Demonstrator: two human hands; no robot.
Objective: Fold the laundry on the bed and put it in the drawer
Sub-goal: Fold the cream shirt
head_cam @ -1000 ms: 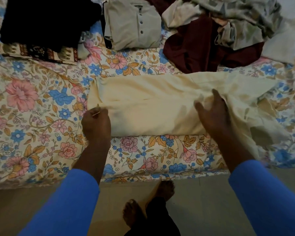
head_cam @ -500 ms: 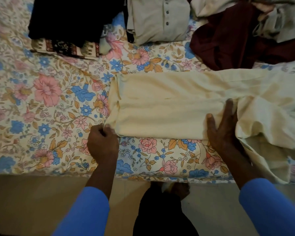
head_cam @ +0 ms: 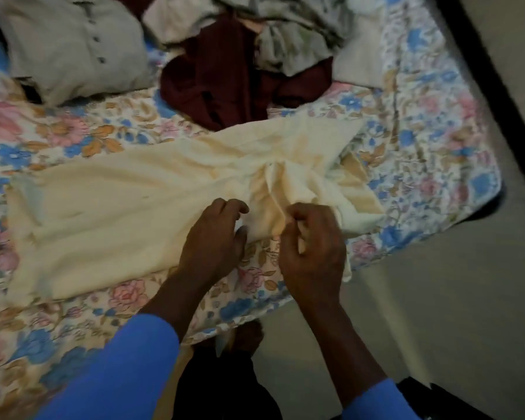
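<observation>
A long cream garment (head_cam: 128,213) lies across the floral bedsheet (head_cam: 73,313), flat on its left part and bunched into folds at its right end. My right hand (head_cam: 312,253) pinches a fold of the bunched cream cloth near the bed's front edge. Just left of it, my left hand (head_cam: 215,237) rests on the garment with its fingers curled onto the cloth. Both arms wear blue sleeves. No drawer is in view.
A folded grey buttoned shirt (head_cam: 73,47) lies at the back left. A maroon garment (head_cam: 225,77) and a crumpled grey-patterned cloth (head_cam: 285,31) are piled at the back. The bed's corner (head_cam: 482,189) is at the right, with bare floor (head_cam: 437,298) beyond. My foot (head_cam: 246,334) stands below the bed edge.
The view has swung right. My left hand left the garment's left edge and came beside my right hand, which went from lying flat on the cloth to pinching the bunched right end.
</observation>
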